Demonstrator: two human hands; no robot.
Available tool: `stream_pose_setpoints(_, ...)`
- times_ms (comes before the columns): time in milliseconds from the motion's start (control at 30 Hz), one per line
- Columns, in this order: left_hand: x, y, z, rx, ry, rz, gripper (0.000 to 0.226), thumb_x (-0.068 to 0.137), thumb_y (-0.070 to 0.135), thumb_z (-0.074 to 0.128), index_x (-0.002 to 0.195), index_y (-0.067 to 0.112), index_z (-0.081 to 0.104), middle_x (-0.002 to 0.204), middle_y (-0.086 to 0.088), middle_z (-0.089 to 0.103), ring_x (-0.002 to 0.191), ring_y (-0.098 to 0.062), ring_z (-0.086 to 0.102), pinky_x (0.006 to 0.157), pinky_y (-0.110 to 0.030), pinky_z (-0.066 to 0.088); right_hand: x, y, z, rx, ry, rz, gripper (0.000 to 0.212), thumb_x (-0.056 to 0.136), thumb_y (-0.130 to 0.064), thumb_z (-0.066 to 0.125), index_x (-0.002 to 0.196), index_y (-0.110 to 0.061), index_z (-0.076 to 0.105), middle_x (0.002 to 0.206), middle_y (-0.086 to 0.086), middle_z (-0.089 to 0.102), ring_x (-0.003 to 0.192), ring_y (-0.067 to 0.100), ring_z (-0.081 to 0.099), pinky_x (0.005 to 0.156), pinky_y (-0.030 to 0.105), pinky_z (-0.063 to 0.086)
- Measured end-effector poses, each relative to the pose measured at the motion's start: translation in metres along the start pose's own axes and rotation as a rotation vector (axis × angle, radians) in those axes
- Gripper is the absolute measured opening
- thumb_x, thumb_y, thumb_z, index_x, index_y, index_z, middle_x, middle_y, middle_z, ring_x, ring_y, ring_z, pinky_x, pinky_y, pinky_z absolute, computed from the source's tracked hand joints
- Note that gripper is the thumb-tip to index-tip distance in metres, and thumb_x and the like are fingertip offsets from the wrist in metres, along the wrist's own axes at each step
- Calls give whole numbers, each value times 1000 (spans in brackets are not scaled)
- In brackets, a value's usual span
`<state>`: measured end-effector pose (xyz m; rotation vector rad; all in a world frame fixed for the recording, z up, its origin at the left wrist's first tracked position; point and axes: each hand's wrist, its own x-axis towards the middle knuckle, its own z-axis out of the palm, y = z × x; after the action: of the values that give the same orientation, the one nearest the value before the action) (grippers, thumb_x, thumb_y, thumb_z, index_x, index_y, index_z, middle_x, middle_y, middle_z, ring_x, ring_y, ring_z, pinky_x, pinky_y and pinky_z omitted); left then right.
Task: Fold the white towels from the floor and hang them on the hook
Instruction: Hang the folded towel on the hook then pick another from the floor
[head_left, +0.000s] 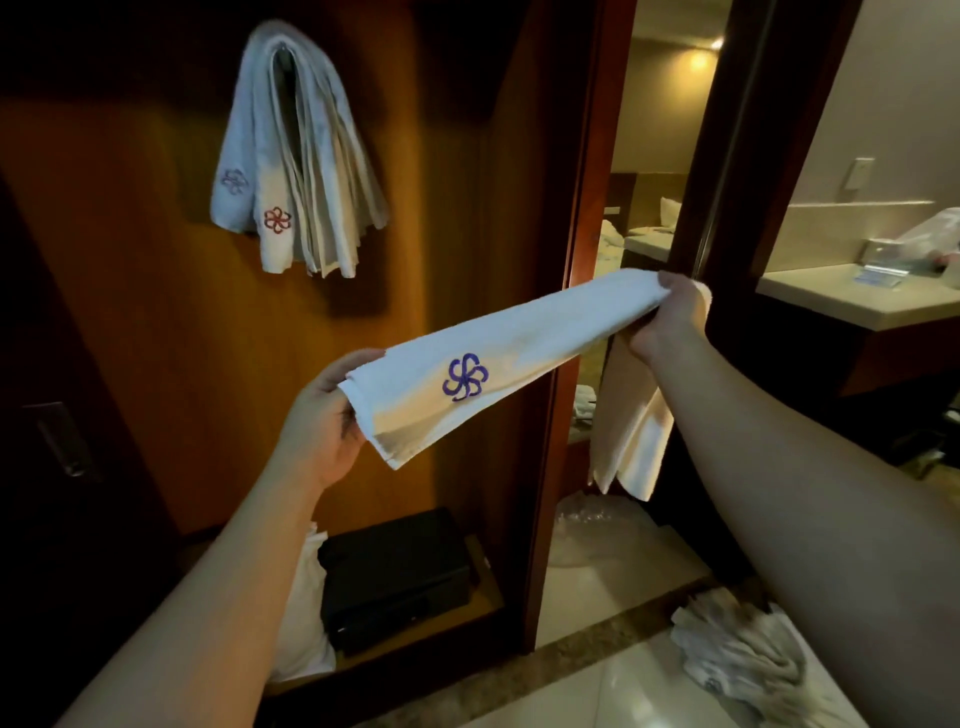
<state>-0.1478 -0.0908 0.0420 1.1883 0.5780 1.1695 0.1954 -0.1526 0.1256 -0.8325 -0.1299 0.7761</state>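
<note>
— Two hands share one white terry towel with a purple pinwheel emblem (498, 358), folded into a long strip: the left hand (324, 415) closes thumb and fingers on its near end, the right hand (670, 319) clenches the far end, a loose tail drooping below.

— And the hook?

— Hidden under the bundle of white folded towels (296, 156) on the brown wooden panel (130, 260), up and left. More crumpled white towels (737, 654) wait on the floor.

— Risk?

— That crowded bundle may slip off when another is draped over; the tail could unfold.
</note>
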Motion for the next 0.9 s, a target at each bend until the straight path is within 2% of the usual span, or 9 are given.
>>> stream_pose_setpoints(133, -3, -2, -1, -88, -75, -24, 47, 98, -2, 42, 81, 26, 75, 118, -7, 71, 104, -27, 70, 66, -33, 59, 4, 9, -9, 12, -4, 32, 32, 91, -18, 62, 121, -7, 63, 101, 18, 77, 95, 37, 72, 66, 46, 62)
stream_pose_setpoints(200, -4, -8, -2, -100, -84, -37, 39, 97, 6, 45, 74, 24, 71, 119, -7, 71, 107, -30, 69, 67, -34, 58, 7, 11, -12, 11, -29, 47, 30, 94, -20, 60, 122, -9, 61, 106, 18, 75, 99, 37, 71, 73, 50, 62)
stream_pose_setpoints(267, -5, -11, -4, -145, -59, -73, 17, 84, 24, 58, 71, 21, 67, 122, -10, 68, 112, -35, 65, 71, -37, 54, 10, 12, -12, -11, -78, 62, 28, 99, -23, 54, 122, -9, 59, 108, 17, 75, 102, 37, 71, 84, 52, 60)
stream_pose_setpoints(400, -3, -16, -10, -205, 64, -202, 40, 84, 58, 60, 74, 19, 65, 120, -9, 72, 104, -33, 71, 77, -39, 53, 9, 15, -8, -32, -189, 94, 30, 104, -28, 44, 122, -9, 57, 115, 18, 73, 110, 37, 68, 93, 54, 55)
stream_pose_setpoints(433, -2, -18, -12, -170, 94, -239, 37, 82, 56, 67, 84, 18, 65, 119, -12, 72, 99, -32, 73, 72, -39, 57, 8, 16, -8, -30, -207, 109, 32, 104, -30, 44, 127, -10, 55, 120, 18, 71, 112, 38, 67, 97, 54, 53)
stream_pose_setpoints(500, -1, -24, -13, -145, 106, -322, 33, 79, 28, 73, 107, 16, 60, 123, -22, 65, 90, -33, 74, 60, -36, 61, 6, 16, -6, -22, -227, 140, 42, 103, -33, 48, 139, -11, 49, 130, 18, 66, 118, 39, 63, 105, 54, 47)
stream_pose_setpoints(600, 2, -38, -16, -174, 151, -416, 38, 85, -7, 57, 112, 19, 57, 125, -26, 57, 80, -32, 76, 52, -31, 59, 3, 15, -1, 41, -238, 168, 49, 102, -34, 51, 146, -12, 45, 133, 17, 64, 121, 39, 62, 109, 53, 44)
stream_pose_setpoints(800, 1, -75, -2, 8, 221, -532, 56, 90, -13, 51, 133, 23, 45, 123, -19, 57, 99, -31, 67, 59, -32, 58, -8, 18, 24, 102, -305, 181, 45, 105, -35, 44, 143, -12, 49, 129, 17, 68, 120, 37, 64, 107, 53, 45)
stream_pose_setpoints(900, 0, -91, 15, 50, 229, -572, 56, 90, -14, 53, 136, 15, 43, 123, -19, 58, 100, -31, 65, 66, -37, 56, -19, 20, 39, 142, -374, 195, 39, 105, -34, 42, 136, -13, 53, 121, 16, 72, 116, 36, 66, 95, 52, 54)
